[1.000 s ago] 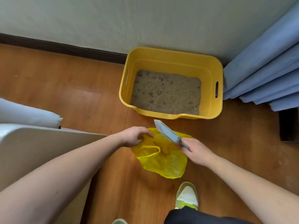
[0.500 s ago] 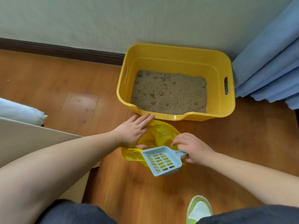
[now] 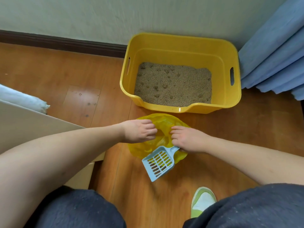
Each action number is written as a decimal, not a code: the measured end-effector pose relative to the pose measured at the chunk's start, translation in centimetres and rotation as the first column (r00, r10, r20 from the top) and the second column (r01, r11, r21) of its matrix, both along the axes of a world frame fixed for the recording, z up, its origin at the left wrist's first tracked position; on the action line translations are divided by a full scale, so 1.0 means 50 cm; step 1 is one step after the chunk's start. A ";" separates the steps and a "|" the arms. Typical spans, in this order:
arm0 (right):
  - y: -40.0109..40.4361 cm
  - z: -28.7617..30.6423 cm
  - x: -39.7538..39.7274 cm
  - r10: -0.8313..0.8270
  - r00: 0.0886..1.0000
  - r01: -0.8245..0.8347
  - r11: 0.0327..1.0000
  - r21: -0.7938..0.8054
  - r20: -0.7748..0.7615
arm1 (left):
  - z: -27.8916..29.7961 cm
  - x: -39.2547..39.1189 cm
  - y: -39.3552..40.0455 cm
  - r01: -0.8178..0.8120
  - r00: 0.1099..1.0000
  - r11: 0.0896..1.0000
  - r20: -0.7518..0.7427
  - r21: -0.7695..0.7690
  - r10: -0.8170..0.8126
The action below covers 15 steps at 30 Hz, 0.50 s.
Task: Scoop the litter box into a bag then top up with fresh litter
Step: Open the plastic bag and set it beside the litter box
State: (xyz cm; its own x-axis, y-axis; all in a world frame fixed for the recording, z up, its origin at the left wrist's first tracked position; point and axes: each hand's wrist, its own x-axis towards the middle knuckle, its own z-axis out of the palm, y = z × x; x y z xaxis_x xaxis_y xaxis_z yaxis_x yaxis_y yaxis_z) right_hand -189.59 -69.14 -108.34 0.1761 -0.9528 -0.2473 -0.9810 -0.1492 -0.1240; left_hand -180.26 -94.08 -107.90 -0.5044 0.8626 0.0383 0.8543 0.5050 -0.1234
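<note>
A yellow litter box (image 3: 181,43) stands against the wall, holding tan litter (image 3: 174,84) with several clumps. In front of it a yellow plastic bag (image 3: 164,120) lies on the wooden floor. My left hand (image 3: 139,131) pinches the bag's left edge with curled fingers. My right hand (image 3: 187,139) pinches the bag's right edge and also holds the handle of a light blue slotted scoop (image 3: 158,162), whose blade lies flat toward me on the bag and floor.
Blue curtains (image 3: 276,51) hang right of the box. A beige furniture panel (image 3: 32,124) and a white roll (image 3: 21,99) sit at the left. My knees in dark trousers and a green-white shoe (image 3: 203,199) fill the bottom. A dark baseboard (image 3: 62,43) runs along the wall.
I crouched lower. The scoop tipped from upright down to flat. My left hand went from flat on the bag to pinching it, and my right hand's fingers took hold of the bag.
</note>
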 end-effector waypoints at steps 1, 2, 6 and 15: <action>0.003 -0.001 -0.004 0.010 1.000 -0.010 1.000 0.013 0.006 | -0.015 0.002 0.002 0.024 0.998 0.999 0.066 -0.049 -0.020; 0.005 -0.002 -0.006 0.024 1.000 -0.025 0.999 0.039 0.008 | -0.026 0.001 0.005 0.032 0.990 0.992 0.142 -0.123 -0.014; 0.006 -0.010 0.005 0.074 0.997 -0.068 0.988 0.136 -0.039 | -0.044 0.013 0.036 -0.005 0.868 0.867 0.428 -0.499 0.252; 0.050 0.013 -0.014 -0.034 0.994 0.040 0.998 0.057 -0.103 | -0.011 0.003 0.035 -0.052 0.706 0.787 0.534 -0.615 0.464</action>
State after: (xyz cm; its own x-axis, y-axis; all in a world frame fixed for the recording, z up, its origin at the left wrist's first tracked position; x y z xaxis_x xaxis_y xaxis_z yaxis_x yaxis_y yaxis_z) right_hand -190.28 -66.66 -107.71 0.1124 -0.9414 -0.3181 -0.9936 -0.1084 -0.0305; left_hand -180.13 -92.32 -108.45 -0.4278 0.4598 -0.7782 0.6644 0.7437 0.0742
